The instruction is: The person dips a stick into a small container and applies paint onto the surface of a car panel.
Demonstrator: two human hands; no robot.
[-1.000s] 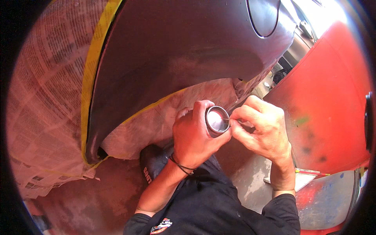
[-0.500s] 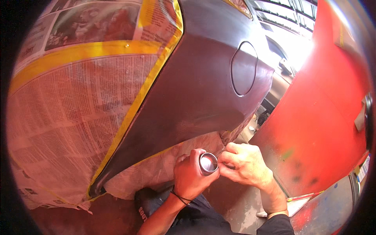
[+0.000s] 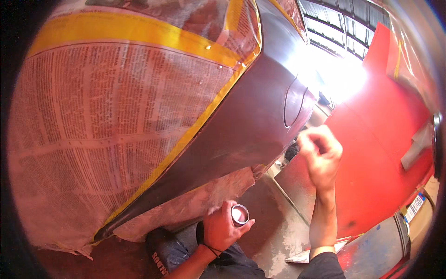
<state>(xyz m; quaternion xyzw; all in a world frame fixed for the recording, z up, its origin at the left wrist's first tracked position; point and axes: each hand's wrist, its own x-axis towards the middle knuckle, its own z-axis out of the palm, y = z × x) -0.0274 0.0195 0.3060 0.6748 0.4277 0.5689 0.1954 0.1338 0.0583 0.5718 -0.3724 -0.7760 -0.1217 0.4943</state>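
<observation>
Low in the view, my left hand (image 3: 218, 228) is wrapped round a small dark-rimmed cup (image 3: 240, 215). The cup's open top faces up and something pale shows inside. My right hand (image 3: 320, 151) is raised above it to the right, thumb and fingers curled together in a pinch. Whatever is between those fingertips, if anything, is too small to make out. Ahead is a dark car body panel (image 3: 232, 125) with a round fuel flap (image 3: 293, 102). Newspaper masking (image 3: 116, 102) covers the area to its left, edged with yellow tape (image 3: 181, 151).
A large red panel (image 3: 376, 153) stands at the right, close to my right forearm. A grey, paint-stained piece (image 3: 376, 246) lies below it, near a white flat piece (image 3: 297, 256). More masking paper (image 3: 209, 197) hangs under the dark panel. Strong light glares at the back.
My right hand has moved up and away from the cup. My left hand has gone slightly lower, still holding the cup. The view has shifted, bringing more newspaper into the picture.
</observation>
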